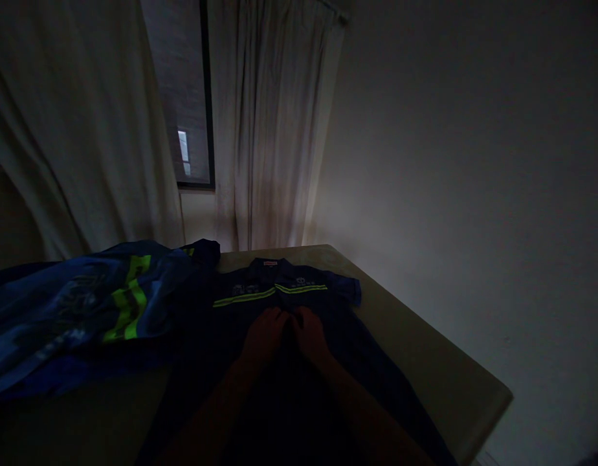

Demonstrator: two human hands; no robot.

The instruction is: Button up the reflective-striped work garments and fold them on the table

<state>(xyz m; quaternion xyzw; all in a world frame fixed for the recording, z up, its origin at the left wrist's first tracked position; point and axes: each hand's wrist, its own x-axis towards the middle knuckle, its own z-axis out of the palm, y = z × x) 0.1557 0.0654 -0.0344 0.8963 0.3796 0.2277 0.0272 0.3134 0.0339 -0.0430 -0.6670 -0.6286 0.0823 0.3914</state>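
Observation:
A dark navy work shirt (338, 323) with short sleeves lies face up, its collar toward the far end and a yellow-green stripe across the chest. My left hand (267, 330) and my right hand (307, 329) meet at its front placket, just below the stripe. The fingers of both are bent and pinched together on the fabric, with the fingertips nearly touching. Dim light hides whether a button sits between them. The lower part of the shirt fades into darkness beneath my forearms.
At the left lies a heap of blue clothing (85, 304) with bright yellow-green bands. The pale surface (415, 349) under the shirt has a right edge beside a plain wall (464, 181). Long curtains (274, 129) and a window (192, 155) are behind.

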